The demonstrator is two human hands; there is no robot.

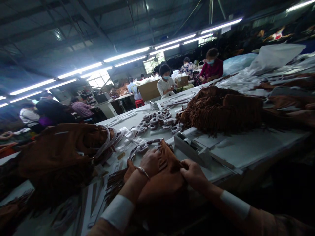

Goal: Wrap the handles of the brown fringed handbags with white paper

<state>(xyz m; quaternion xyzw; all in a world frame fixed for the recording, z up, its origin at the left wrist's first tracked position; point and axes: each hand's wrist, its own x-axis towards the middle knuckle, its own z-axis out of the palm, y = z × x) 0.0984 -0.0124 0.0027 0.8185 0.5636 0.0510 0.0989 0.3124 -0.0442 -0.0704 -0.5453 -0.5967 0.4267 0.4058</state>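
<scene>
Both my hands rest on a brown suede fringed bag at the near edge of the white table. My left hand, a bracelet on its wrist, has its fingers curled over the bag's top by the handle. My right hand pinches the bag's edge on the right side. Both wrists carry white cuffs. A wrapped strap lies just beyond the bag.
A grey tape dispenser stands right of my hands. Several wrapped coils lie mid-table. Heaps of brown fringed bags sit at left and right. Several seated people work at the far end near a cardboard box.
</scene>
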